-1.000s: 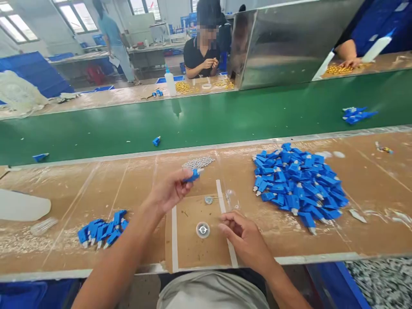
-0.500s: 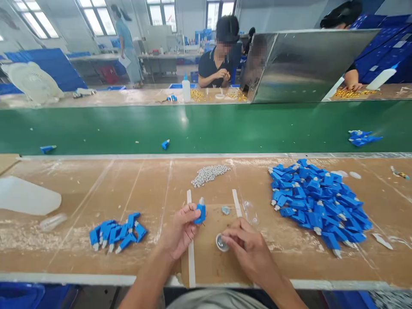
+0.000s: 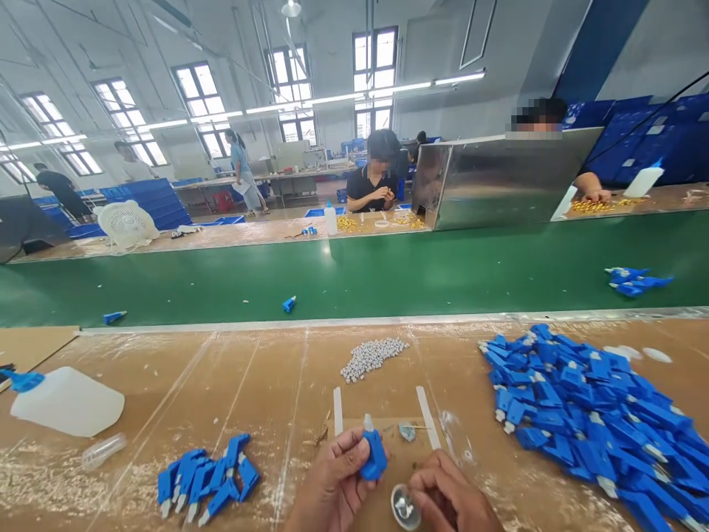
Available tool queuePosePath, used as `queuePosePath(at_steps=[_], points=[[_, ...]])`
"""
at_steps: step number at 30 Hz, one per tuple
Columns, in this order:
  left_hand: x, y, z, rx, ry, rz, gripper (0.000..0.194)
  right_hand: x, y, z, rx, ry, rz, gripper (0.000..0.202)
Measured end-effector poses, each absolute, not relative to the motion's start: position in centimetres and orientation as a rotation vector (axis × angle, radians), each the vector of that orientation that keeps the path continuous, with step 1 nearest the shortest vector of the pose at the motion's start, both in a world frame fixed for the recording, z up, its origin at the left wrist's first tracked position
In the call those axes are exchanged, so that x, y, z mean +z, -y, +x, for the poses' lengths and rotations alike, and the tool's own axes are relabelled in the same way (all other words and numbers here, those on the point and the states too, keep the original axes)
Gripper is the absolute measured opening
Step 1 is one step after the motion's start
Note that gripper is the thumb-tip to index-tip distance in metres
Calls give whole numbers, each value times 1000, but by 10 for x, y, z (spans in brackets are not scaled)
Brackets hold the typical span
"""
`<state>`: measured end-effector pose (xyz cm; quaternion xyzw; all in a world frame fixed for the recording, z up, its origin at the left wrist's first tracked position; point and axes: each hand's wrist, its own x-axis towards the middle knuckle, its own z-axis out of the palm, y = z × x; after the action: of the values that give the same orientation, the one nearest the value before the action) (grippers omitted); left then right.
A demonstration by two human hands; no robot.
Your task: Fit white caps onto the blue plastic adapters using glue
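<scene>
My left hand point(image 3: 337, 476) is closed around a small blue plastic part point(image 3: 374, 452) with a whitish nozzle-like tip pointing up. Close by on the right, my right hand point(image 3: 451, 493) has its fingers bent together at the rim of a small round dish point(image 3: 406, 507). Something shiny and grey lies in that dish. What the right fingertips pinch, if anything, is hidden. Ahead of my hands sits a heap of small grey beads point(image 3: 372, 358). A small bluish-grey lump point(image 3: 407, 431) lies on the table between two white strips.
A big pile of blue parts point(image 3: 592, 414) spreads at right, a smaller group point(image 3: 207, 473) at left. A white bottle point(image 3: 69, 401) and a clear tube point(image 3: 103, 451) lie far left. A green belt point(image 3: 388, 273) crosses beyond; co-workers sit behind it beside a metal panel point(image 3: 498, 181).
The camera view has tilted upward, so the table and both hands appear lower. My left hand still holds the blue part, and my right hand stays by the dish.
</scene>
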<state>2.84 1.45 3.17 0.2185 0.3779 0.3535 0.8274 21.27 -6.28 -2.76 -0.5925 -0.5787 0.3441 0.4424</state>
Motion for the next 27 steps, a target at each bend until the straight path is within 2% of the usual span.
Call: queuePosePath(at_steps=[5,9,14,20,27], points=[[35,-6,30,720,-785,479,26,3,66,229,1177,1040,-1426,37],[32,-1,32,628,-750,457,26,8,64,237,1246,751,-1267,33],[30,5,37,589,-723,446,20,26,64,234,1072,813,-1260,25],[29,10,40,522,-656,476,23,52,70,217,719,1041,-1408,17],[27,12,38,525,-643,476,25,49,73,209,603,1218,-1375,9]])
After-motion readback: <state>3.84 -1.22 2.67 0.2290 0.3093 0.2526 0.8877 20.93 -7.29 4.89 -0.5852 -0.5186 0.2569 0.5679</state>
